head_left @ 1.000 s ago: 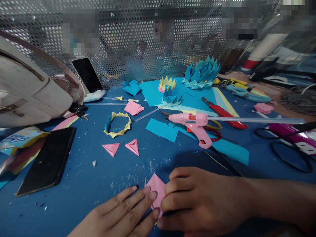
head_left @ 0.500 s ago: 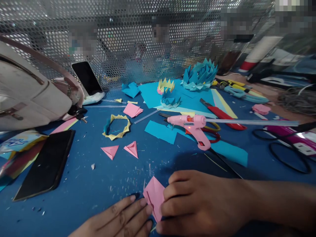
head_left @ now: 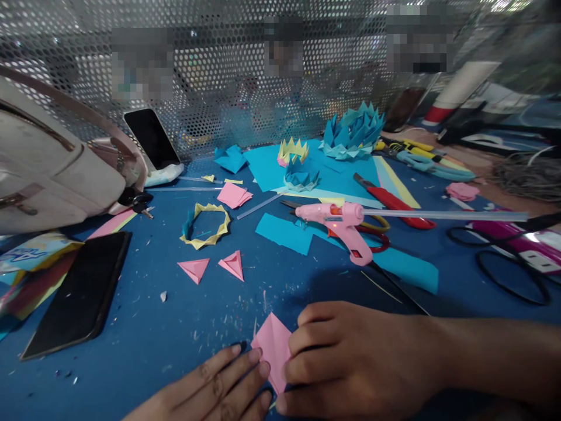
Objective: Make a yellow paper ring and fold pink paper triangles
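A creased square of pink paper lies on the table at the bottom centre, one corner pointing away from me. My right hand covers its right edge with curled fingers and grips it there; the thumb is at the near corner. From the left, my left hand reaches in with fingers stretched out, their tips touching the paper's left edge. Beyond the hands lie two folded pink triangles, a left one and a right one. A stack of pink paper squares rests farther back.
A pink glue gun lies right of centre over scissors and blue paper strips. Behind are a yellow paper ring, a blue paper lotus and a red-handled cutter. A phone and a bag are at left.
The left flap of the pink paper, raised with a dark gap along it half a second ago, now lies flat. Both hands have hardly moved.
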Motion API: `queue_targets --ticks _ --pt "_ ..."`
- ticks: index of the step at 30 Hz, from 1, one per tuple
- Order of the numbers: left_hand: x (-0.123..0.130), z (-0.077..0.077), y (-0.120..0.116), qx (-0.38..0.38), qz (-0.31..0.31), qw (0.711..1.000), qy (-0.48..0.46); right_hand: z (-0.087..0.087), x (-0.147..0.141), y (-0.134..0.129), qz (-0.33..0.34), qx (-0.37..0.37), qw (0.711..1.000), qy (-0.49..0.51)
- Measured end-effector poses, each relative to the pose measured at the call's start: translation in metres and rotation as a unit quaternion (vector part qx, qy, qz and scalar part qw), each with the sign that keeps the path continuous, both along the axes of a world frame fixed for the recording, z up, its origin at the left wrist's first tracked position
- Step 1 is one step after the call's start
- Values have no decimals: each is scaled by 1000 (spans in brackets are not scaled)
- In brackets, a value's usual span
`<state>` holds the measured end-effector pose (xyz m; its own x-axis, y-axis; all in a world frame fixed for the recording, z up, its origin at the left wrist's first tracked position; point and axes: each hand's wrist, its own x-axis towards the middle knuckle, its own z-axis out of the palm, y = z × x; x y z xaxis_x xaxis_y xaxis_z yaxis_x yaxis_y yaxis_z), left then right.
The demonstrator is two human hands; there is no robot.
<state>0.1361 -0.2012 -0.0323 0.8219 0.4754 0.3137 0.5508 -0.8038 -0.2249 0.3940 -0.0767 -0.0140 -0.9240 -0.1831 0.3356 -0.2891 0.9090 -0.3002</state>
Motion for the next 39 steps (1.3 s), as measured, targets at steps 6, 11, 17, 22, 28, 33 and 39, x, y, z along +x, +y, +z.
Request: queue_targets --ticks 6,11,17,22,28,33,39 --pt "0 -1 1 -8 -3 1000 -12 1 0 0 0 8 1000 -8" --pt "-6 10 5 -16 -27 999 19 2 0 -1 -2 7 1000 -15" --pt "-7 25 10 -26 -36 998 39 2 -1 1 3 4 1000 -5" --pt "-3 31 11 -43 -22 999 5 1 0 -1 1 10 1000 6" --pt "1 25 10 -65 -7 997 -36 0 0 0 -7 -12 1000 20" --pt "0 21 8 -47 -4 999 -21 3 -2 5 -5 -61 998 25" --pt "0 17 11 -24 -10 1000 -18 2 -3 7 6 -45 998 41"
